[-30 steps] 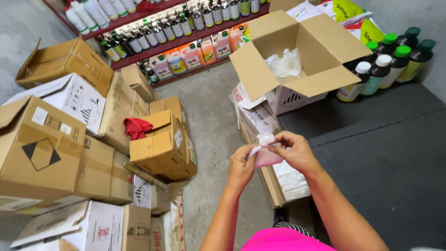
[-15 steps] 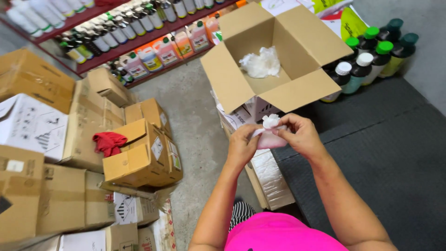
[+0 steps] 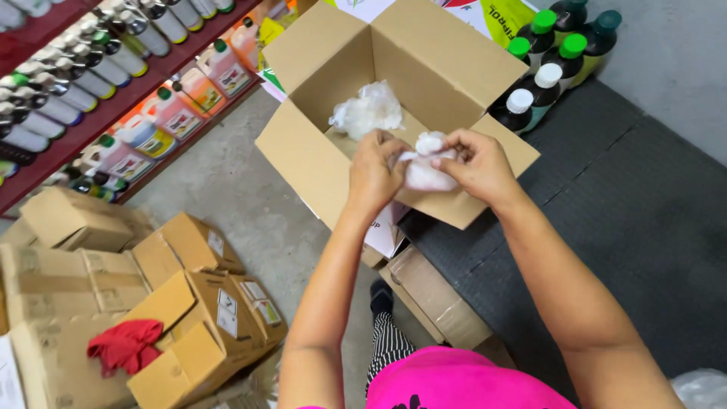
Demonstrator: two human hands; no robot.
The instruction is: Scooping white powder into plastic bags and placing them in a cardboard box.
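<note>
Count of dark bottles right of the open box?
5 dark bottles: two white-capped beside the open cardboard box, three green-capped behind. The box may hide more.

Open brown carton (image 3: 318, 151) on dark mat; taped brown cartons (image 3: 189, 303) on floor, left.

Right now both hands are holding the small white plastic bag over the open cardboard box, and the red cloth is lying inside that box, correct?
Not quite. The head view shows the left hand and right hand holding the small white plastic bag over the open cardboard box, but the red cloth lies on a closed carton on the floor.
</note>
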